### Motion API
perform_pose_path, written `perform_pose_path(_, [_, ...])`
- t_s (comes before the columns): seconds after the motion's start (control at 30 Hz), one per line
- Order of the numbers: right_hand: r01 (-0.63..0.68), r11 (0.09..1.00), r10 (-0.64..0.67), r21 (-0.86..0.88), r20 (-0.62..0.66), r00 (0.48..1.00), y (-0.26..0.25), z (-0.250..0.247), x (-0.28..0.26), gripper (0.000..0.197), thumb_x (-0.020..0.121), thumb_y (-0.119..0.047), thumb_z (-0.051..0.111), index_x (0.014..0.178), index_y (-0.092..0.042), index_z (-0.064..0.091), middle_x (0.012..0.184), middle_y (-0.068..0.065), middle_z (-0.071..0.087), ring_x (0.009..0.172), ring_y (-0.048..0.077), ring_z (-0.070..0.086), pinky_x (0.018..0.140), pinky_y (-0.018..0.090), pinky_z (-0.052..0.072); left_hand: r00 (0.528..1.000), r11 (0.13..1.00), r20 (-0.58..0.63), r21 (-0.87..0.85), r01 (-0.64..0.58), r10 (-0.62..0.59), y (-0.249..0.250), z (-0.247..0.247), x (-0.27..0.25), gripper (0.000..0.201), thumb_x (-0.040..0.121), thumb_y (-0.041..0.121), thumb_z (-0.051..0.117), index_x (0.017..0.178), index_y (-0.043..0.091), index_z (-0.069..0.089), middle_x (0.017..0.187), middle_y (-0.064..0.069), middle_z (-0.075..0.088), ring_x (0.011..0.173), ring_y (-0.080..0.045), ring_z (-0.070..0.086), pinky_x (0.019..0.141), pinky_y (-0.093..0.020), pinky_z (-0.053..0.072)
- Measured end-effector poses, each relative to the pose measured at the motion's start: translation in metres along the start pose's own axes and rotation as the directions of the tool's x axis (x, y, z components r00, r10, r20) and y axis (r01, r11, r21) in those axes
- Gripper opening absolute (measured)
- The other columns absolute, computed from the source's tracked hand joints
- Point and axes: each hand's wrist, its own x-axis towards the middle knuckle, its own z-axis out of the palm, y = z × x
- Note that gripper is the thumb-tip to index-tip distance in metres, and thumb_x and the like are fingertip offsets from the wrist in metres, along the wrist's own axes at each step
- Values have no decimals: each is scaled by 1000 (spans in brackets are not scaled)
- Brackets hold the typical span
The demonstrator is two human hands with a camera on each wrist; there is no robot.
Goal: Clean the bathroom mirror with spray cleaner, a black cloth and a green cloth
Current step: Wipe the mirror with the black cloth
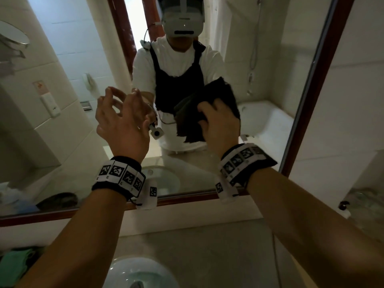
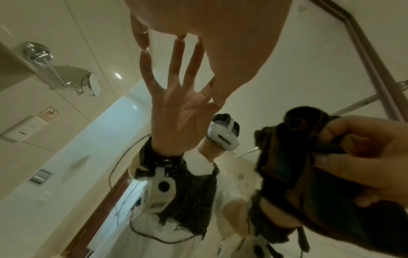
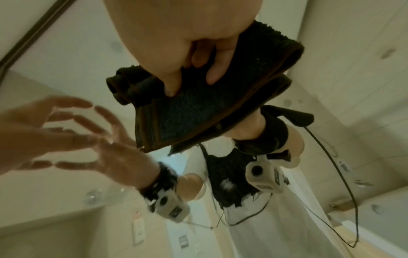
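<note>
R hand (image 1: 221,123) w/ black cloth (image 1: 209,100) on mirror (image 1: 72,84); L hand (image 1: 122,119) spread.

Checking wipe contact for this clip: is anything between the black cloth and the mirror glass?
Nothing visible. The right hand grips the folded black cloth at the mirror; the left hand is beside it, not between.

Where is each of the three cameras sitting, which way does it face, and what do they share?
Head: on the person's head, looking forward and down at the mirror and sink; both forearms, left hand, right hand.
Left wrist: on the left wrist, along the fingers touching the glass.
Right wrist: on the right wrist, along fingers gripping the black cloth.
Shared: all three show the black cloth and the mirror.
</note>
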Motion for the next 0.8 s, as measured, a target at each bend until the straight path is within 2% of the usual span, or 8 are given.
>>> perform_pose_path(0.17, [63, 997, -60, -44, 46, 997, -2, 2, -6, 31, 80, -14, 69, 110, -21, 63, 106, 9, 61, 93, 31, 60, 59, 33, 47, 1000, 999, 3, 34, 30, -30, 4, -1, 0, 76, 82, 27, 76, 145, 35, 36, 162, -13, 17, 147, -40, 18, 99, -66, 39])
perform_pose_path(0.27, [-39, 999, 39, 5, 4, 999, 23, -16, -6, 24, 81, -15, 64, 105, -20, 63, 104, 8, 61, 91, 30, 59, 60, 33, 47, 1000, 998, 5, 50, 24, -24, 4, -1, -1, 76, 82, 27, 76, 145, 34, 35, 162, -13, 18, 147, -40, 18, 98, -66, 40])
perform_pose_path(0.33, [-102, 994, 102, 40, -11, 995, 44, -31, -4, 22, 83, -18, 60, 105, -18, 61, 105, 9, 59, 90, 29, 58, 61, 31, 41, 1000, 998, 5, 58, 21, -21, 4, -1, -1, 76, 82, 27, 75, 146, 33, 35, 162, -13, 17, 147, -40, 17, 99, -66, 40])
perform_pose_path(0.43, [-159, 985, 161, 62, -36, 986, 71, -52, 2, 23, 84, -19, 57, 107, -17, 60, 104, 6, 57, 87, 20, 53, 63, 27, 32, 999, 998, 6, 49, 46, -46, 8, 1, -1, 76, 82, 23, 75, 146, 31, 36, 163, -13, 15, 148, -39, 15, 101, -67, 36])
perform_pose_path(0.53, [-183, 978, 191, 100, -72, 979, 86, -62, 6, 23, 83, -18, 59, 106, -15, 58, 102, 5, 56, 83, 14, 47, 64, 27, 36, 999, 999, -24, 17, 42, -42, 15, 2, -4, 75, 82, 24, 73, 146, 35, 36, 161, -13, 17, 147, -38, 18, 101, -65, 36])
perform_pose_path(0.63, [-204, 972, 214, 119, -74, 974, 93, -62, 4, 24, 83, -18, 58, 107, -17, 58, 104, 5, 55, 84, 16, 50, 66, 28, 39, 997, 997, -34, 25, -69, 70, 27, 6, -13, 71, 83, 31, 72, 145, 39, 39, 158, -12, 26, 143, -37, 24, 101, -60, 34])
perform_pose_path(0.8, [-261, 957, 271, 126, -67, 960, 103, -50, -14, 23, 85, -17, 57, 108, -19, 57, 106, 3, 55, 85, 16, 50, 65, 26, 34, 998, 999, 28, 5, -50, 50, 35, 17, -22, 83, 78, 36, 79, 149, 35, 36, 161, -14, 18, 147, -39, 17, 101, -66, 34])
